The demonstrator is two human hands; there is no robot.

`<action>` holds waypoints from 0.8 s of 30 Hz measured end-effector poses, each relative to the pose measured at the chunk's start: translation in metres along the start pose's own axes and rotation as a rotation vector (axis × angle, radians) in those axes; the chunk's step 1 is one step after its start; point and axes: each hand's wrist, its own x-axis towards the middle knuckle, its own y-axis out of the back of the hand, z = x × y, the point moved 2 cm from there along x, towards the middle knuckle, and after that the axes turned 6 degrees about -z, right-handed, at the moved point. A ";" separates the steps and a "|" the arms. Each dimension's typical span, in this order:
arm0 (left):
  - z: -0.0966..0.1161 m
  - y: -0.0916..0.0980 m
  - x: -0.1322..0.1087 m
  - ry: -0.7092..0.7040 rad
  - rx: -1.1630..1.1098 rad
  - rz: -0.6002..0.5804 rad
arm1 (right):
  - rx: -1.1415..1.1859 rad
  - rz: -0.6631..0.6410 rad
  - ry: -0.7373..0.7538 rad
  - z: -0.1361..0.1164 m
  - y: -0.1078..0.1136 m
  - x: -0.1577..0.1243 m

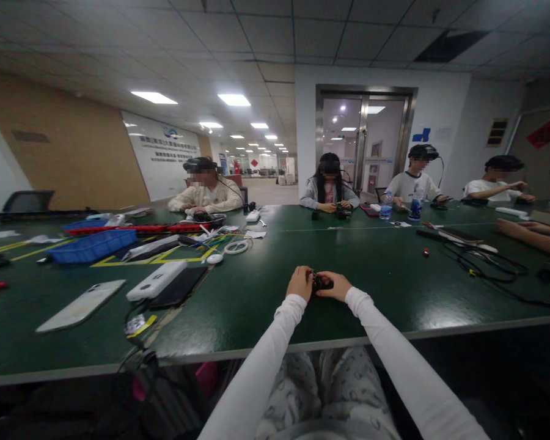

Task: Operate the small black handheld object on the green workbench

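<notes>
Both my hands meet over the green tabletop (256, 318), close in front of me. Between them sits a small dark object (319, 282), mostly covered by my fingers, so its kind cannot be made out. My left hand (299, 283) curls around its left side, fingers closed. From the right, my right hand (335, 286) grips the same object with thumb and fingers. White sleeves cover both my forearms down to the wrists.
Left of me lie a white phone (82, 304), a white power bank (157, 280) with a cable, and a blue tray (94, 245). Black cables (479, 260) spread at the right. Several people with headsets sit across the table; bottles (385, 206) stand near them.
</notes>
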 end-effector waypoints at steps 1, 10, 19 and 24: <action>-0.001 0.001 0.000 0.011 -0.023 0.040 | -0.002 -0.003 -0.004 0.000 0.000 0.000; 0.004 0.003 -0.003 0.024 -0.017 -0.052 | -0.014 -0.008 0.008 -0.003 0.001 -0.001; -0.004 0.009 -0.009 -0.017 0.144 -0.203 | 0.132 0.022 0.019 -0.001 -0.002 -0.002; -0.059 0.058 -0.008 0.187 0.266 -0.112 | 0.159 0.008 -0.011 -0.002 -0.001 -0.004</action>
